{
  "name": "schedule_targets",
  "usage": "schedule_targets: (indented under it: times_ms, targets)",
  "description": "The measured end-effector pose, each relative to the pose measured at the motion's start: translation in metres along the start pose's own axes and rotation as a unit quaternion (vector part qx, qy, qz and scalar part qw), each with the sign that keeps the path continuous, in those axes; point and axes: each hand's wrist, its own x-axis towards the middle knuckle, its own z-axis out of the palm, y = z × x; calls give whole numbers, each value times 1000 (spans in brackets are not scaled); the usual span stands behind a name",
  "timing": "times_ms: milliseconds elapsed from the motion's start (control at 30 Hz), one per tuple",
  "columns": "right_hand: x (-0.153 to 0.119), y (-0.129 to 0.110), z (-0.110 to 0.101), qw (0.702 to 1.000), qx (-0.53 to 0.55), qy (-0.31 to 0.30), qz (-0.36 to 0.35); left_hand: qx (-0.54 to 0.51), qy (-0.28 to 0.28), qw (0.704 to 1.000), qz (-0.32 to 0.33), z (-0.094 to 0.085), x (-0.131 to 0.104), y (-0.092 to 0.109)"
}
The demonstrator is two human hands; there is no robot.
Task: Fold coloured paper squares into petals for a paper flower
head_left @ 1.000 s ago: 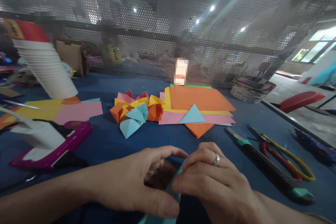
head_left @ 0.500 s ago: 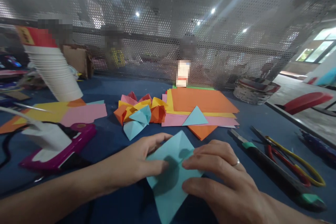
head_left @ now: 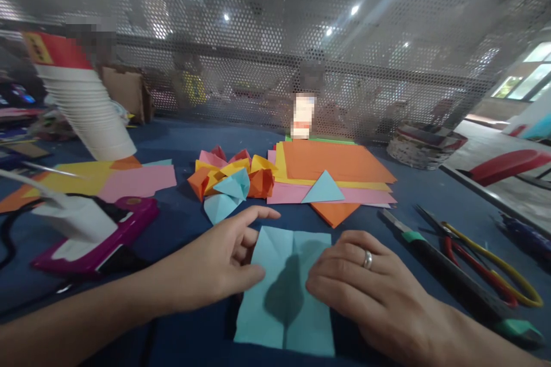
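Note:
A light-blue square of paper [head_left: 275,321] with a crease down its middle lies squared up before me, a hand's shadow across it. My left hand [head_left: 215,261] is at its left edge, thumb tip on the paper, index finger stretched past the upper corner, other fingers loosely bent. At the right edge, my right hand [head_left: 365,292], with a ring, has its fingers pressed together on the paper; its fingertips' undersides are hidden. Beyond lie a folded light-blue triangle [head_left: 325,188] and folded pieces in orange, yellow, pink and blue [head_left: 235,180].
Behind the triangle sits a stack of coloured paper [head_left: 336,161]. A utility knife [head_left: 447,266] and scissors [head_left: 495,264] lie right. Left are paper scraps [head_left: 133,183], a purple power strip [head_left: 133,223] with a white plug, and stacked paper cups [head_left: 90,109]. A perforated metal screen [head_left: 249,51] stands behind.
The blue paper has turned from a corner-up diamond to edges facing me. My left thumb has moved off its middle to the left edge, and my right fingers have drawn together.

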Motion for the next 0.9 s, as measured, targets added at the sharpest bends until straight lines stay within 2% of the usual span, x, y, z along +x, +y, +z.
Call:
schedule_targets:
  times_ms: [167, 300, 467, 567, 633, 700, 800, 900]
  targets:
    - [-4, 10, 4, 998, -18, -65, 17, 104, 12, 994, -13, -1, -8, 7]
    - [-3, 9, 5, 992, 21, -117, 43, 199, -3, 978, -58, 2, -11, 6]
    - [-1, 4, 4, 989, 32, -134, 62, 251, -5, 966, -57, -1, -14, 5]
    - [-4, 3, 7, 992, 1, -117, 50, 294, -7, 956, -11, -7, -19, 2]
    - [-6, 3, 9, 993, -10, -111, 40, 330, 0, 942, 54, -11, -26, -3]
    - [-6, 3, 10, 993, -12, -112, 40, 374, 32, 917, 135, -15, -34, -9]
    - [-4, 2, 8, 993, 2, -105, 57, 434, 29, 888, 150, -14, -43, -15]
    - [-1, 2, 7, 994, 26, -85, 70, 447, 32, 879, 159, -6, -38, -14]
